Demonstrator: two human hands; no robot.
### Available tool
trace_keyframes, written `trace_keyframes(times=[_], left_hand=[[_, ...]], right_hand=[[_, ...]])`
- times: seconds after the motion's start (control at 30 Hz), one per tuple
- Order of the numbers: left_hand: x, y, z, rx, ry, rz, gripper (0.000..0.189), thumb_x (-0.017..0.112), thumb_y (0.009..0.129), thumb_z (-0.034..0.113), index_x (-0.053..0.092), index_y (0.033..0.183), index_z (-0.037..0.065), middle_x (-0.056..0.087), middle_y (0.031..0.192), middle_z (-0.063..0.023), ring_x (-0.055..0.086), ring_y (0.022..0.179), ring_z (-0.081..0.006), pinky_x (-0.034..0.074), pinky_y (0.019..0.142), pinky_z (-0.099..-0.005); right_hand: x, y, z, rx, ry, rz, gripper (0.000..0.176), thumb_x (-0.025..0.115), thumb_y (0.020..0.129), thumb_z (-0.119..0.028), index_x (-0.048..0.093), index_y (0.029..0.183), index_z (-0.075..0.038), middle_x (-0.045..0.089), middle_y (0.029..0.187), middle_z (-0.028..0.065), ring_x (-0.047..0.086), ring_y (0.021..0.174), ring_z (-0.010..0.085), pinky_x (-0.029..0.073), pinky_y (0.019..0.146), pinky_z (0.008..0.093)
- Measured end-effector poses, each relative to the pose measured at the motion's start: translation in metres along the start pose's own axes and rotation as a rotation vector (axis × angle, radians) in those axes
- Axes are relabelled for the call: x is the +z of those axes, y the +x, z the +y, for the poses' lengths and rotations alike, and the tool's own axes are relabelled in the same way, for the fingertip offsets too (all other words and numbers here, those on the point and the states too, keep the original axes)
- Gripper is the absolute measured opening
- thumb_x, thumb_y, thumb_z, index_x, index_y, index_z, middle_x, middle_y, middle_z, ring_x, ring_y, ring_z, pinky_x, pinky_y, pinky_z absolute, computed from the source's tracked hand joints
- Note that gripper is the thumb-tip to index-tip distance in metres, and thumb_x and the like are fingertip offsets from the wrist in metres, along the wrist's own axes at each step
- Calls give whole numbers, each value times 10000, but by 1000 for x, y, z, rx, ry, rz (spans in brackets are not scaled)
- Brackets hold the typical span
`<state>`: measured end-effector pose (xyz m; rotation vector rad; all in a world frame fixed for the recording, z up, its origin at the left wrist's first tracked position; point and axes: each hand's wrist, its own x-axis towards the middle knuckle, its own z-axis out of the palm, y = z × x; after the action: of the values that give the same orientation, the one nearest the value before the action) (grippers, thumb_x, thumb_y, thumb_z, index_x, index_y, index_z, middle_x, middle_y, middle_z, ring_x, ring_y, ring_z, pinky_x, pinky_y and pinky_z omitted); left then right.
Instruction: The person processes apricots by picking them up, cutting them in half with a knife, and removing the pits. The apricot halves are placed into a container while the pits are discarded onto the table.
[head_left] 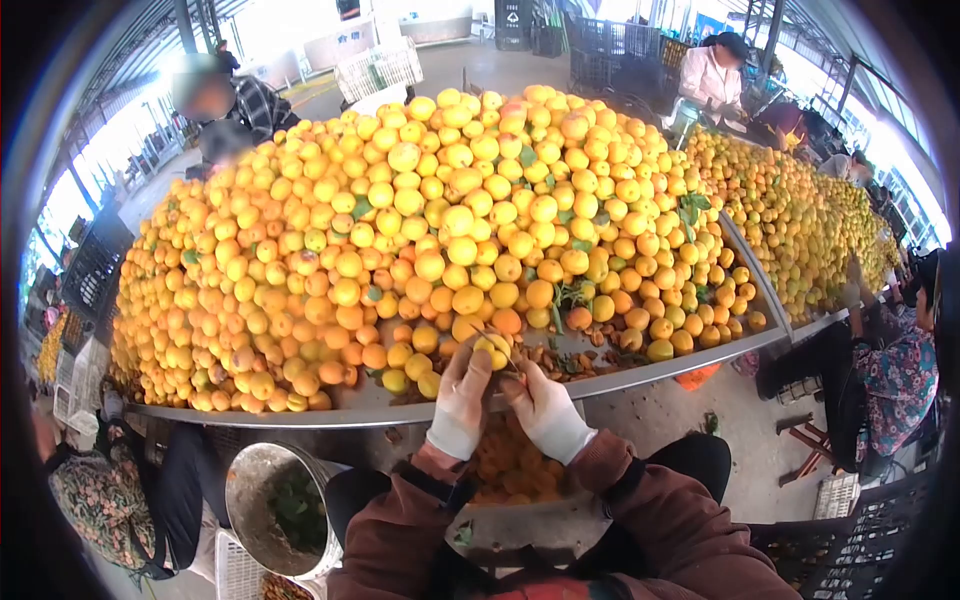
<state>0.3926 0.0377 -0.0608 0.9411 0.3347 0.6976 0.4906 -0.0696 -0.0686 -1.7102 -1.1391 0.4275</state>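
Note:
Over the near edge of a metal-rimmed table (350,416) heaped with yellow-orange fruit (400,220), both my hands are together in white gloves with bare fingers. My left hand (464,392) is closed around a yellow fruit (492,349), which sits at its fingertips. Close on its right, my right hand (541,402) has its fingers pinched by the same fruit; what lies between them is too small to make out. Bits of dark pulp or pits and a few leaves lie on the tabletop just beyond my hands.
A bucket (285,510) with leaves stands at lower left, beside a white basket (238,568). More orange fruit (515,460) lies below, between my legs. People sit at left and right; others are across the heap. A black crate (850,545) is at lower right.

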Motion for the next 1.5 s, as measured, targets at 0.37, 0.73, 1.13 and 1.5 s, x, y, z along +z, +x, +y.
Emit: trace_keyframes(times=[0.37, 0.73, 1.13, 1.5], left_hand=[[-9, 5, 0, 351, 708, 77, 432, 737, 843, 138, 577, 1223, 8, 609, 1052, -117, 618, 940, -211, 498, 815, -308], [5, -4, -4, 143, 131, 148, 366, 670, 914, 105, 565, 1240, -25, 622, 1090, -53, 596, 971, -126, 490, 832, -259], [-14, 6, -2, 86, 315, 163, 357, 570, 997, 337, 612, 1100, -2, 611, 980, 7, 519, 875, -95, 439, 762, -252], [-9, 1, -1, 200, 399, -31, 393, 602, 984, 269, 564, 1261, -7, 623, 1088, -32, 566, 1000, -118, 463, 868, -263]], right_hand=[[9, 0, 8, -11, 9, 47, 271, 568, 966, -253, 452, 1009, -12, 618, 796, 259, 598, 805, 488, 474, 627, 501], [16, 1, 5, 57, -127, 6, 304, 582, 925, -217, 438, 1088, -5, 633, 808, 263, 612, 805, 474, 484, 652, 520], [19, 5, 15, 56, -209, -20, 333, 581, 939, -302, 423, 1052, -32, 645, 801, 256, 618, 803, 470, 488, 656, 527], [12, 1, 10, 30, -55, -7, 347, 586, 933, -275, 443, 1106, -9, 639, 804, 268, 611, 811, 480, 483, 658, 528]])
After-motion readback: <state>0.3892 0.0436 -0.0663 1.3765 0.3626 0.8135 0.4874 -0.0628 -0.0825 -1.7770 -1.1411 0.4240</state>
